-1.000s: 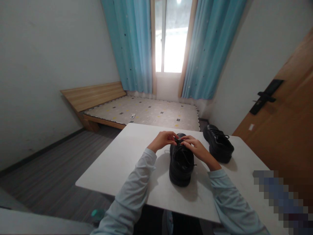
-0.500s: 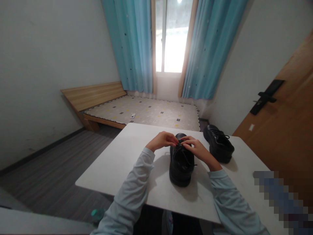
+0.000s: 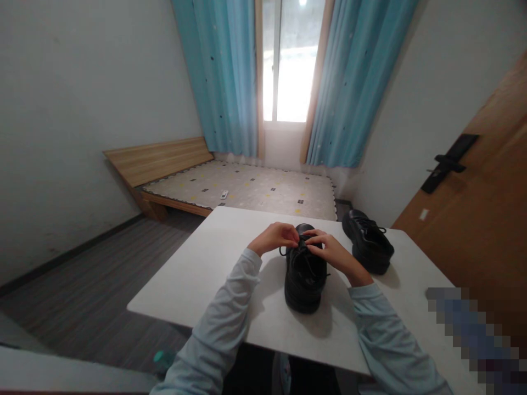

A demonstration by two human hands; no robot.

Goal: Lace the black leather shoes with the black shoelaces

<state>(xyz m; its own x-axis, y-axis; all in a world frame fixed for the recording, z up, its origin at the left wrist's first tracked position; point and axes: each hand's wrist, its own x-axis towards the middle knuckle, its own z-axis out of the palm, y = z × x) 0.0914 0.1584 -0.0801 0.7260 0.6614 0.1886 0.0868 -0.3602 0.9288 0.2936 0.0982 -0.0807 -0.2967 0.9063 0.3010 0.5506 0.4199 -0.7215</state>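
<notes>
A black lace-up shoe stands on the white table in front of me, its heel toward me. My left hand is at the left of its lacing, fingertips pinched on the black shoelace, a loop of which hangs out to the left. From the right, my right hand reaches over the lacing, thumb and fingers closed on the lace near the middle. The exact crossing of the lace is partly hidden by my fingers. A second black shoe, with its laces tied, rests farther right.
Beyond the table is a low bed with a small white object on it. A wooden door stands at the right. A blurred, pixelated patch covers the lower right. A green-capped bottle is below the table's left side.
A lace loop now stands out more clearly left of the shoe, below my left hand. Both hands have shifted only slightly at the lacing.
</notes>
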